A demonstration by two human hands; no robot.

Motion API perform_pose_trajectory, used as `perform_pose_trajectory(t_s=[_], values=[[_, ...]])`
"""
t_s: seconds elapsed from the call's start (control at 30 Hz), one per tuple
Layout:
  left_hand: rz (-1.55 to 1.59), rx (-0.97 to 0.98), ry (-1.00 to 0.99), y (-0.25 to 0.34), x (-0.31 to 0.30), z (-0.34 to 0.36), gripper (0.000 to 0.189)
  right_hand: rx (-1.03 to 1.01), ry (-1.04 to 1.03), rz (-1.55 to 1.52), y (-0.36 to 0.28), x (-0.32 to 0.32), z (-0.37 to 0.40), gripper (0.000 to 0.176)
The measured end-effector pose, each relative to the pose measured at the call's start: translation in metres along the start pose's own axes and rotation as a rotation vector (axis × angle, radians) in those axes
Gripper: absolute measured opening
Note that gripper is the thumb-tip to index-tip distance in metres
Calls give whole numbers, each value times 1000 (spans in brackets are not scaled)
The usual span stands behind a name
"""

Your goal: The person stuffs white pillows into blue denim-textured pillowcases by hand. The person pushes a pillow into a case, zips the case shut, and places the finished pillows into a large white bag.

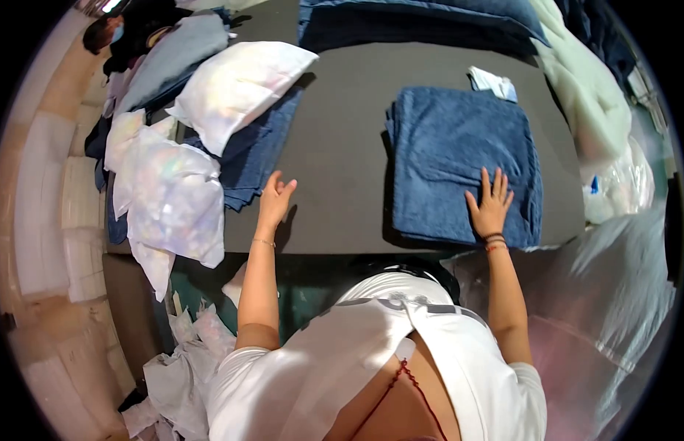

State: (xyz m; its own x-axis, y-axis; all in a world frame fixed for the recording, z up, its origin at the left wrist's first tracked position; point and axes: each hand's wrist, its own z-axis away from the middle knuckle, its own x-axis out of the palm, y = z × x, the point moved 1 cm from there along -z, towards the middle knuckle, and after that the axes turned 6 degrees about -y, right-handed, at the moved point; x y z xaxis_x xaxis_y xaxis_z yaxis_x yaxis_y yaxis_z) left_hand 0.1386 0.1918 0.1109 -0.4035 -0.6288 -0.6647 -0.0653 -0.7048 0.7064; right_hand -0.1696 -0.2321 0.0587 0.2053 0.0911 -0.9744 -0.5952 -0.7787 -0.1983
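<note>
A folded stack of blue cloth [459,162] lies on the right part of the dark table [342,147]. My right hand [490,203] rests flat on its lower right area, fingers spread, holding nothing. My left hand [276,195] is over the table near its front edge, fingers apart and empty. Just left of it lies another blue folded cloth [264,151], partly covered by a stuffed white bag [239,84]. A small white packet [493,83] sits at the top edge of the blue stack.
More filled white bags [173,187] hang over the table's left edge. Dark blue cloth [423,26] lies at the far side. Pale bulky material [588,95] and clear plastic [621,184] are at the right. A person [125,33] is at the upper left.
</note>
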Motion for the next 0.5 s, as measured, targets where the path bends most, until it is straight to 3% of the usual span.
perform_pose_trajectory(t_s=[0.03,0.1,0.17,0.33,0.4,0.47,0.5], values=[[-107,62,132,-2,-13,-15,68,-10,10,-5,1,1,1,76],[-392,444,531,11,-38,-38,73,-16,18,-4,2,4,2,75],[-603,488,641,32,-64,-65,77,-9,22,8,-1,4,2,73],[-985,498,768,73,-112,-130,95,17,16,13,-9,-2,2,72],[-1070,638,831,90,-124,-152,96,21,12,1,-12,-5,2,72],[-1217,511,740,113,-126,-160,101,19,1,2,-9,-3,1,72],[-1087,396,600,99,-128,-183,100,19,-3,1,-11,-3,0,72]])
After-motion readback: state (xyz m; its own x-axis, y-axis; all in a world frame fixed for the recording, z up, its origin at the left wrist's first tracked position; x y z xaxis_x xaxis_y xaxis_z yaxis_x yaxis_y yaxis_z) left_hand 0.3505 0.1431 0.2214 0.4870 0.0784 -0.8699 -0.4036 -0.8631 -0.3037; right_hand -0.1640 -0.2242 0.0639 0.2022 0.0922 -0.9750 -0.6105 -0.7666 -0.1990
